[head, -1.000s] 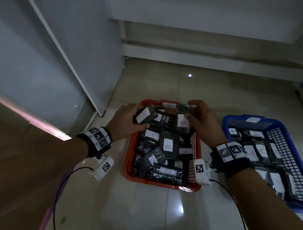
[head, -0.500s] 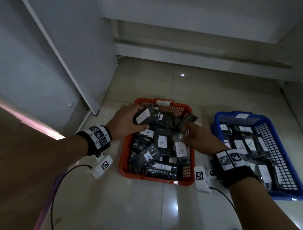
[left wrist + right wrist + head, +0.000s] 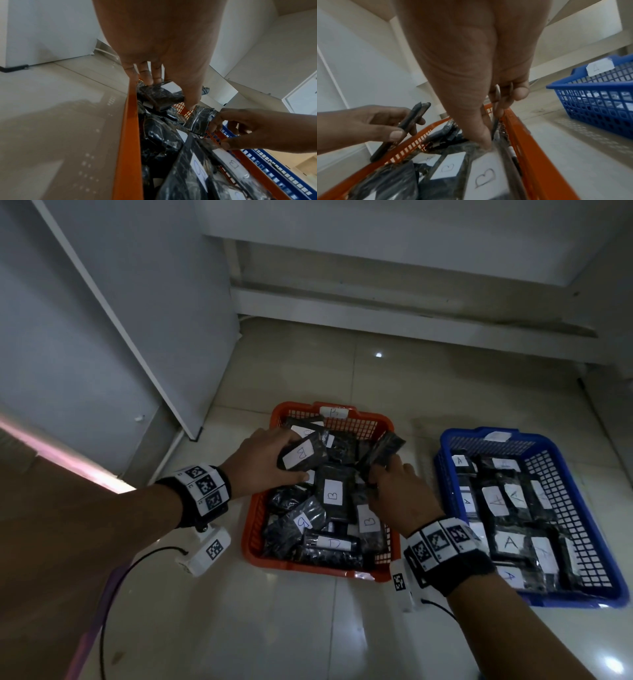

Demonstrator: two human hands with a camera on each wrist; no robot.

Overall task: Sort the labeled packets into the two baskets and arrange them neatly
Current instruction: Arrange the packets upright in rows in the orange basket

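An orange basket (image 3: pixel 251 529) on the floor holds several black packets with white B labels. My left hand (image 3: pixel 289 458) grips one B packet (image 3: pixel 308 455) above the basket's back left; the same B packet (image 3: pixel 161 93) shows under its fingers. My right hand (image 3: pixel 376 475) pinches a tilted black packet (image 3: pixel 383 451) by the right wall, its label hidden. That tilted packet (image 3: pixel 199 120) stands on edge in the left wrist view. To the right, a blue basket (image 3: pixel 613 542) holds several A packets lying flat. In the right wrist view, more B-labelled packets (image 3: pixel 486 175) lie below my thumb.
A white panel (image 3: pixel 137 337) stands close to the left of the orange basket, and a low wall ledge (image 3: pixel 411 313) runs behind both baskets. Glossy floor tiles (image 3: pixel 308 628) lie in front. A black cable (image 3: pixel 109 594) trails from my left wrist camera.
My right hand has drawn back from the basket's far end to its right wall and now pinches the tilted packet. My left hand keeps hold of its B packet.
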